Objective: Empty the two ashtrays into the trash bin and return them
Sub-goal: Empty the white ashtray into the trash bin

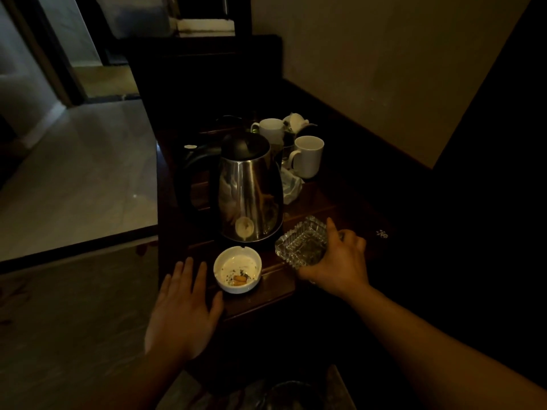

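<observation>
Gripping the clear rectangular cut-glass ashtray just right of the steel electric kettle, my right hand closes around its near side. My left hand lies open, fingers spread, just left of the round white ceramic ashtray in front of the kettle, holding ash and a butt.

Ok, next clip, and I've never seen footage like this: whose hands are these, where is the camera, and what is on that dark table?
There is no machine here: a person wears one camera on the head, looking down at their own bare hands. The right hand grips the square clear glass ashtray by its near edge; the frame does not show whether it is lifted. The left hand is open, flat beside the round white ceramic ashtray, which holds a cigarette butt and ash. Both sit on a dark wooden table. Behind them stand a steel electric kettle and white mugs. The picture is dim, and I cannot clearly make out a trash bin.
</observation>
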